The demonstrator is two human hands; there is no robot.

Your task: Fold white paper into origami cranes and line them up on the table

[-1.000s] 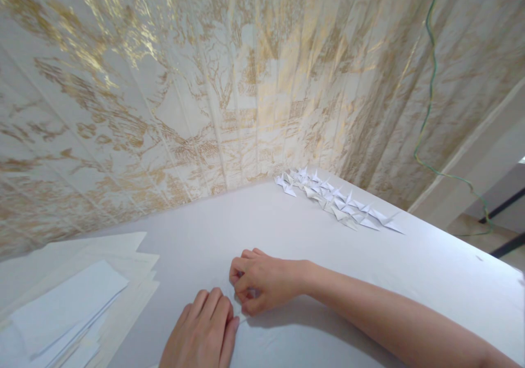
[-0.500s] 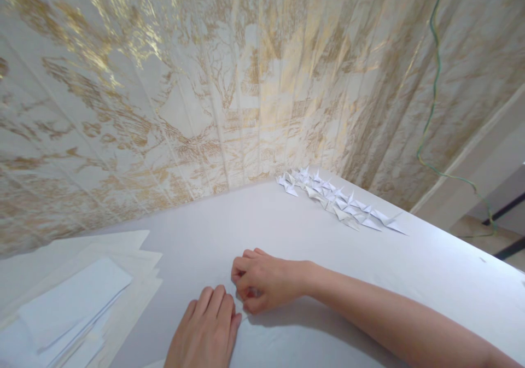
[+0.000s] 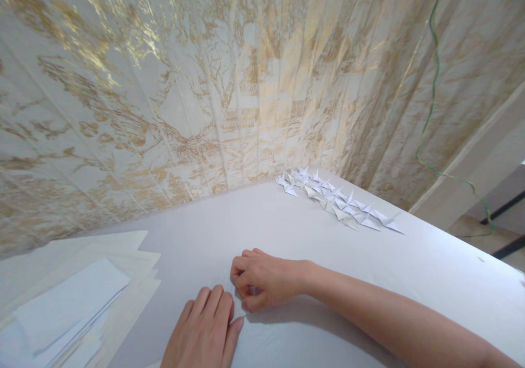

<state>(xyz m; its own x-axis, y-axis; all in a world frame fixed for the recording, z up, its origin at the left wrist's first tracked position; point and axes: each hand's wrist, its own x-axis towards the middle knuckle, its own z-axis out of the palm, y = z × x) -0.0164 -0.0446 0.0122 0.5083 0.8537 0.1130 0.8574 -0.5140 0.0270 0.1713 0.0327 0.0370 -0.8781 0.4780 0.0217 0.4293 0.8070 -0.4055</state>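
Left hand: my left hand [image 3: 200, 324] lies palm down, fingers side by side, thumb out to the right; nothing clamped in it.
Paper: small, thin, white piece of paper [image 3: 238, 304] in the narrow gap between my hands, flat on the table, mostly hidden by my fingers.
Right hand: my right hand [image 3: 262, 278] just beyond, coming in from the right, fingers curled under, thumb low by the paper's edge. Cannot tell if I have it pinched.
Table: smooth white tabletop [image 3: 213, 228] under both hands.
Stack at left: oblong white paper slips [image 3: 74, 305] piled on larger cream sheets [image 3: 137, 242] with uneven, fanned edges.
Marks: blue lines along the slips' edge; too small to tell if printed.
Birds: cluster of folded white paper cranes [image 3: 322, 193], wings pointed, at the far right corner, well apart from my hands.
Wall: creased white covering [image 3: 197, 83] with a gold scenic pattern, shiny upper left.
Cord: thin green-and-yellow cord [image 3: 433, 83] hanging down at right.
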